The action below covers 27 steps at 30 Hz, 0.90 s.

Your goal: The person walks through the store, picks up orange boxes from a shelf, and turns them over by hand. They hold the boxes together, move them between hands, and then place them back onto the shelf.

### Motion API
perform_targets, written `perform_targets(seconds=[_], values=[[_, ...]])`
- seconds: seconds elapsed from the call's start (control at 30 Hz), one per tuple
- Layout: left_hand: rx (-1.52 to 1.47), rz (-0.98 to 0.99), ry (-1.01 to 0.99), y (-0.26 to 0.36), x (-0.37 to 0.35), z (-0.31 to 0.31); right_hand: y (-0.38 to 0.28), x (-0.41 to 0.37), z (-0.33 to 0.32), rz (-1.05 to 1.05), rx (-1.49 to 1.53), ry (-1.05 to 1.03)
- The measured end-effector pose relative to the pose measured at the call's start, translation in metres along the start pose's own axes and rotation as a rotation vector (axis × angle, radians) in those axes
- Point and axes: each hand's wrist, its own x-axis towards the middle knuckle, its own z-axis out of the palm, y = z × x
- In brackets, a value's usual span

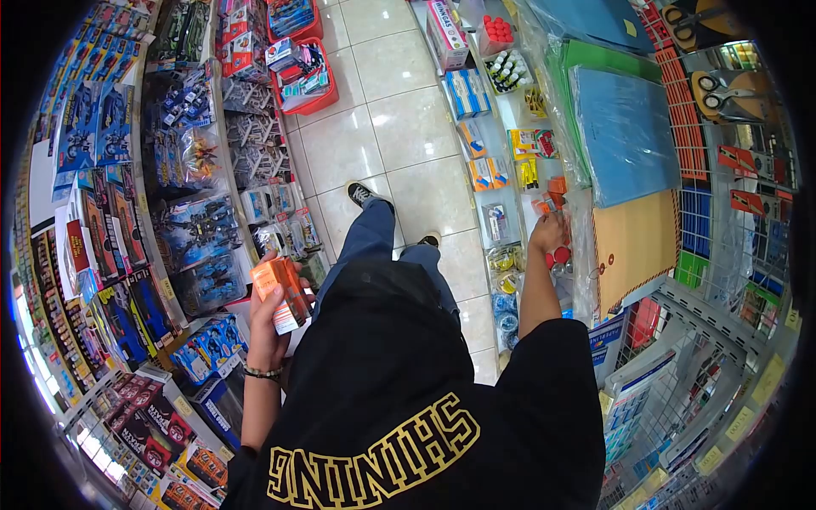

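At nine o'clock my left hand (267, 321) is gripping square-edged, smooth orange boxes (274, 276), while at three my right hand (549, 233) is reaching to an orange pack (544, 204) on a pale shelf (503, 119), its grip too hidden to tell. Glossy tiles (408, 127) are stretching toward twelve, with plastic-wrapped toys (197, 225) crowding nine.
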Motion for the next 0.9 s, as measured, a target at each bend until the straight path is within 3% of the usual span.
perform_targets(seconds=[0.3,0.37,0.5,0.73,0.9], values=[[-0.076,0.006,-0.029,0.005,0.006,0.005,0.013,-0.001,-0.011,-0.081,0.186,0.071],[-0.069,-0.011,-0.037,0.004,0.006,0.004,0.011,-0.002,-0.014,0.028,0.276,0.022],[-0.051,-0.021,-0.027,0.004,0.006,0.006,0.011,0.002,-0.011,0.008,0.245,0.019],[-0.03,0.0,-0.027,0.004,0.009,0.005,0.034,0.015,0.048,0.008,0.292,0.184],[-0.034,0.012,-0.04,0.004,0.012,0.006,0.021,0.01,0.028,0.085,0.352,0.111]])
